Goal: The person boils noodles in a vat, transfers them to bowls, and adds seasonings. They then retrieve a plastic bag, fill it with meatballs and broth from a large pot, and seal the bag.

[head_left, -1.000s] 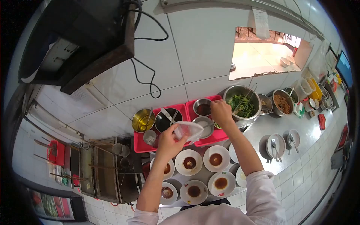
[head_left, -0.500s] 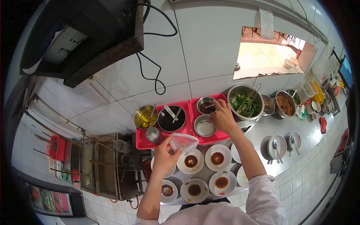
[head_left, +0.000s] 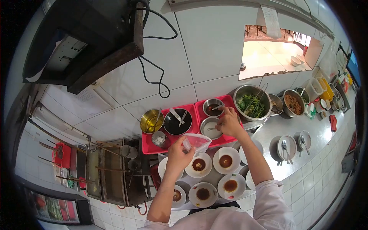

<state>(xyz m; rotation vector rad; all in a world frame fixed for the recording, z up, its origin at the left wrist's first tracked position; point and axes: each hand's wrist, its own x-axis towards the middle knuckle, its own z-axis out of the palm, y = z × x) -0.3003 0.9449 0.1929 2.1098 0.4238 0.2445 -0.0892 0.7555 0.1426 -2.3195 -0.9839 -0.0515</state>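
Note:
My left hand [head_left: 179,158] pinches a clear plastic bag [head_left: 198,142] over the front edge of the left red tray [head_left: 150,146]. Above the right red tray [head_left: 227,100], my right hand [head_left: 229,122] has its fingers closed at the handle of a small spoon in a metal bowl of white contents [head_left: 210,132]. A metal bowl of dark red sauce [head_left: 212,108] sits just behind it. Several white bowls holding brown sauce, such as this one [head_left: 225,161], stand in rows below my hands.
The left tray carries a yellow oil pot [head_left: 150,122], a black bowl [head_left: 178,128] and a metal cup [head_left: 158,138]. Right of the trays are a bowl of greens [head_left: 245,104], a bowl of minced food [head_left: 293,103] and plates with spoons [head_left: 286,148]. Noodle cookers [head_left: 114,180] stand left.
The whole view has shifted slightly, with the counter items lower and to the right. Both hands keep nearly the same places, the bag still in my left hand.

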